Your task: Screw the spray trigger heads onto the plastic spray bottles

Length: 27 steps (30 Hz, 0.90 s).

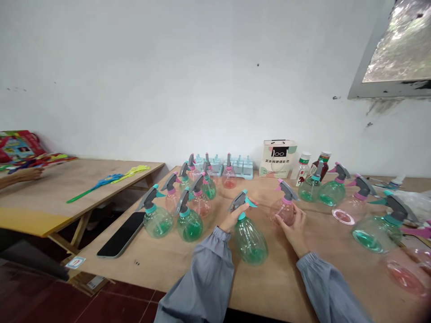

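The left hand (232,218) grips the grey-and-teal trigger neck of a ribbed, clear green spray bottle (251,242) standing on the bare plywood counter (168,264). Just to its right, the right hand (295,229) cups a round, translucent pink spray bottle (283,211).

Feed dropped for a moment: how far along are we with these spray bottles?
Looks done: a cluster stands upright at left. In hand: left hand holds the green bottle, right hand the pink bottle. Left: likely the far-right bottles, one pink lying down.
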{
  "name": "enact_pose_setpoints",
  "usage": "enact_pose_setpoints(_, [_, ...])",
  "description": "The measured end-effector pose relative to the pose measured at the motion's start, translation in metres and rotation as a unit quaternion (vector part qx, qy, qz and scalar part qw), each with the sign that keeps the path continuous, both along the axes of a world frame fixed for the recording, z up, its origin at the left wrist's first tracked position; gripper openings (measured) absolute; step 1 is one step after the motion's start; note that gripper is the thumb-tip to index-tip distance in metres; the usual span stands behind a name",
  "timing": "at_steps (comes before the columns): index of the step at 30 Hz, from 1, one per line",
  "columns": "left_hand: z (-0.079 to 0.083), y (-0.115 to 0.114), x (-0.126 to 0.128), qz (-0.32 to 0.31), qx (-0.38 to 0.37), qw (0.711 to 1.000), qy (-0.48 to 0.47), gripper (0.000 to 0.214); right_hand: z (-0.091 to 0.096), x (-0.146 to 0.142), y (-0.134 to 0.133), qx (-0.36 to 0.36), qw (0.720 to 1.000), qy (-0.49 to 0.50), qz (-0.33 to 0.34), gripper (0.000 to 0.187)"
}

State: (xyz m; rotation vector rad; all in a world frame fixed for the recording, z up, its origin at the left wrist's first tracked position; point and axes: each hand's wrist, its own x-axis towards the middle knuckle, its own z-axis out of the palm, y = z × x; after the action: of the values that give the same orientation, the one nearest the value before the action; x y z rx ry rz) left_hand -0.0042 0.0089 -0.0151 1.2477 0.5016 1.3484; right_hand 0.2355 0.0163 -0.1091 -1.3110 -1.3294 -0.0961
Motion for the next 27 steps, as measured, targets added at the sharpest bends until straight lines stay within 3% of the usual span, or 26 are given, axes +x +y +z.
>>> enact_pose_setpoints(2, [-0.001,-0.001,0.0,0.001,0.014,1.0,0.013,0.047,0.0,0.0,0.0,0.0,1.0,0.0,0.002,0.082])
enact_pose_setpoints(9, [0.01,-0.005,-0.01,0.162,0.057,0.98,0.102,0.035,0.0,0.001,0.001,-0.001,1.0,0.001,0.001,0.083])
enact_pose_setpoints(13, [0.011,0.003,-0.019,0.271,0.095,0.942,0.175,0.036,0.001,0.0,0.001,-0.002,1.0,-0.001,0.004,0.083])
enact_pose_setpoints(17, [-0.008,0.02,-0.018,0.417,0.106,0.88,0.201,0.044,0.001,-0.001,0.0,0.004,1.0,0.003,0.002,0.082])
enact_pose_setpoints(20, [-0.024,0.035,-0.014,0.507,0.122,0.831,0.192,0.035,0.001,-0.001,0.0,0.003,1.0,0.006,0.004,0.083])
enact_pose_setpoints(23, [-0.026,0.057,-0.013,0.544,0.125,0.799,0.224,0.028,-0.001,-0.001,0.001,-0.002,1.0,0.013,0.005,0.086])
enact_pose_setpoints(27, [-0.011,0.099,-0.018,0.543,0.1,0.797,0.246,0.029,-0.004,-0.002,0.003,0.005,1.0,0.022,0.003,0.085])
